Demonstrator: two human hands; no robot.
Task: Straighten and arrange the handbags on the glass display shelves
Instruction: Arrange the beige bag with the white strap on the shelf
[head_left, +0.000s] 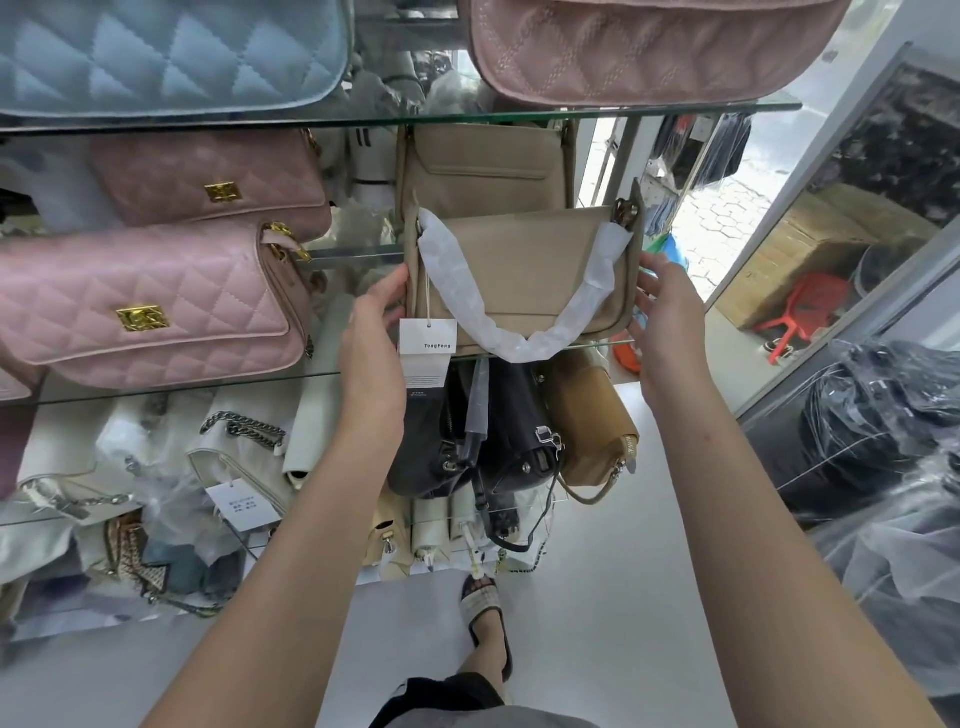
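A beige handbag (524, 270) stands upright at the front edge of the middle glass shelf (597, 344). Its strap is wrapped in white paper, and a white tag hangs at its left. My left hand (374, 332) touches the bag's left side with its fingers spread. At the bag's right edge is my right hand (667, 312), fingers open against it. A second beige bag (483, 166) stands right behind the first. Two pink quilted bags (150, 306) (213, 176) sit to the left on the same shelf level.
On the top glass shelf (675, 110) sit a light blue quilted bag (166, 52) and a pink quilted bag (649, 47). Black bags (498, 441) and a tan bag (592, 426) crowd the shelf below. Plastic-wrapped dark goods (883, 431) pile up at the right. My foot (485, 613) is on the white floor.
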